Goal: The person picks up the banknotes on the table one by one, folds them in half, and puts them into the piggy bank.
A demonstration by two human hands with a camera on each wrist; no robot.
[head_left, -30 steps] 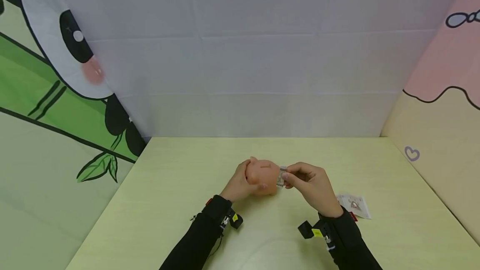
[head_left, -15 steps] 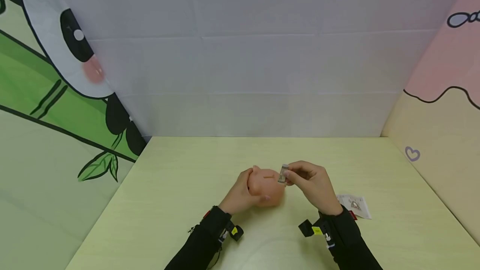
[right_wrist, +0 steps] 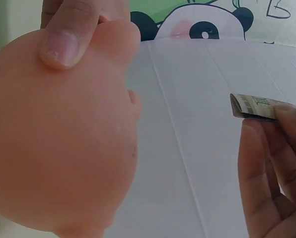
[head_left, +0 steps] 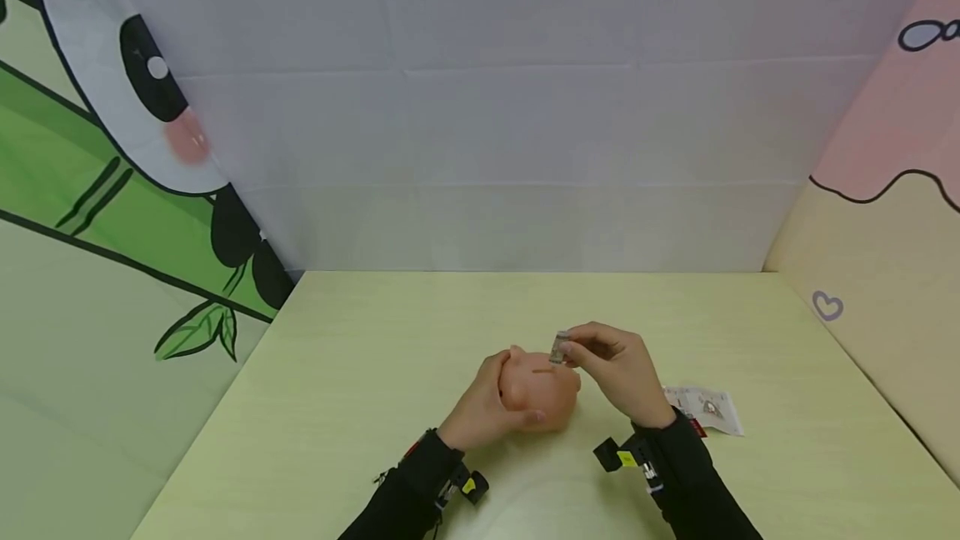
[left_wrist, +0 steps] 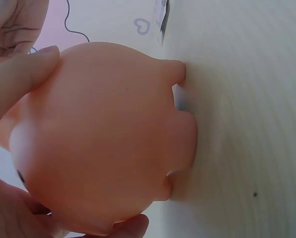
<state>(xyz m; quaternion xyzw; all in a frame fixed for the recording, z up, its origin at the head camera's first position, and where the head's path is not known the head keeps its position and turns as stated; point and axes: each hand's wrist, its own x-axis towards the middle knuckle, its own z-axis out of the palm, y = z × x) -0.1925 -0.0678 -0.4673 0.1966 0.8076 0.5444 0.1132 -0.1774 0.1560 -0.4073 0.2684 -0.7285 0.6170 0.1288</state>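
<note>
Piggy bank (head_left: 543, 398): your left hand (head_left: 483, 408) grips it. Folded banknote (head_left: 557, 348): your right hand (head_left: 618, 369) pinches it, seemingly aligning; slot (head_left: 542, 371) likely needs leftward lowering.

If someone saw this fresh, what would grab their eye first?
Probably the big cartoon panda face at the head view's left. Next would come the pinkish piggy bank, low in the middle and gripped by the left hand, and the small folded banknote that the right hand pinches above it, not touching it.
</note>
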